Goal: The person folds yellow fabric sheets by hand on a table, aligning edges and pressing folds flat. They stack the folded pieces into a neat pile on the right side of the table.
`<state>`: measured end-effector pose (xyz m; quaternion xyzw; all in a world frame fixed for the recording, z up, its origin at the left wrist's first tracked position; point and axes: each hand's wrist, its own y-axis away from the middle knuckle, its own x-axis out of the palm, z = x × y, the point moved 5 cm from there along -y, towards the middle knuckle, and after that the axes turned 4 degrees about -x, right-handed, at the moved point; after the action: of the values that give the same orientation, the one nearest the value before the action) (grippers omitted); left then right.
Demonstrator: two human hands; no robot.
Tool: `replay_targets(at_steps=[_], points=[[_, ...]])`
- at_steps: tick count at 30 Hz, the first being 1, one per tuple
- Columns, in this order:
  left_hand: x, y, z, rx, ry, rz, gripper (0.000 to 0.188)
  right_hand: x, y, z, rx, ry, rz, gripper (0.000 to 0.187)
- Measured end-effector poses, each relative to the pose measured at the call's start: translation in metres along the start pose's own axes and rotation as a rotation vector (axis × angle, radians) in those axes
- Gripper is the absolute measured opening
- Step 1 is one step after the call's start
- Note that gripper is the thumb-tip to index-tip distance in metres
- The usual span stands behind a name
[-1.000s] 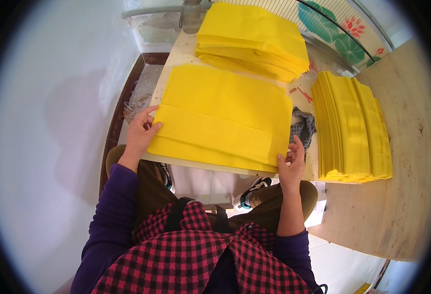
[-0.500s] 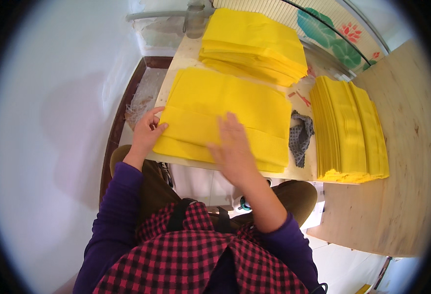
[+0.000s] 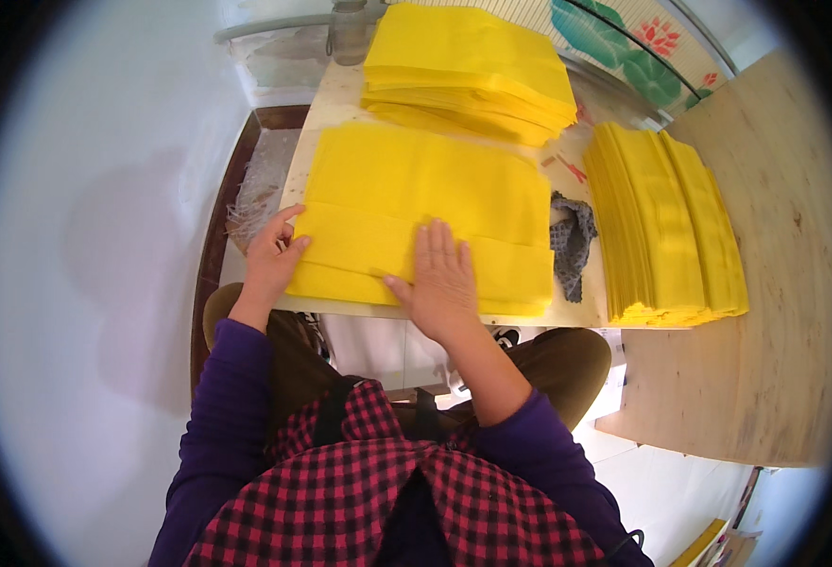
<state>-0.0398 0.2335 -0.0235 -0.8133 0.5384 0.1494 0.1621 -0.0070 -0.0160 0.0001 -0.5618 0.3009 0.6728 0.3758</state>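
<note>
A low pile of yellow fabric sheets (image 3: 416, 175) lies on the table in front of me, its near part folded over in a flap. My right hand (image 3: 442, 282) rests flat on that flap, fingers extended and thumb spread. At the pile's left edge is my left hand (image 3: 269, 260), with its thumb and index finger apart and their tips against the fabric's side. Its other fingers are curled and partly hidden.
A taller yellow stack (image 3: 472, 57) stands at the back, beside a grey translucent bottle (image 3: 348, 33). Folded yellow pieces (image 3: 666, 227) are packed on the right, next to a crumpled grey cloth (image 3: 572, 248). A wooden panel (image 3: 775, 283) rises at far right; a white wall (image 3: 94, 283) borders the left.
My right hand, blurred before, now lies flat on the fabric. The left hand keeps its place at the edge. The whole view has shifted slightly, with the table appearing higher and farther left.
</note>
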Motion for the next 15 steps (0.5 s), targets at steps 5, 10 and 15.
replay_targets(at_steps=[5,10,15], points=[[0.003,0.001,0.001,0.02,0.011,-0.003,0.047,-0.007,0.033,-0.06,0.129,0.093,0.005,0.085],[0.003,0.001,0.005,0.045,0.008,0.0,0.047,-0.015,0.052,-0.095,0.193,0.11,-0.065,0.083],[-0.005,-0.001,0.006,-0.11,0.101,0.095,0.045,-0.015,0.054,-0.097,0.194,0.081,-0.092,0.083]])
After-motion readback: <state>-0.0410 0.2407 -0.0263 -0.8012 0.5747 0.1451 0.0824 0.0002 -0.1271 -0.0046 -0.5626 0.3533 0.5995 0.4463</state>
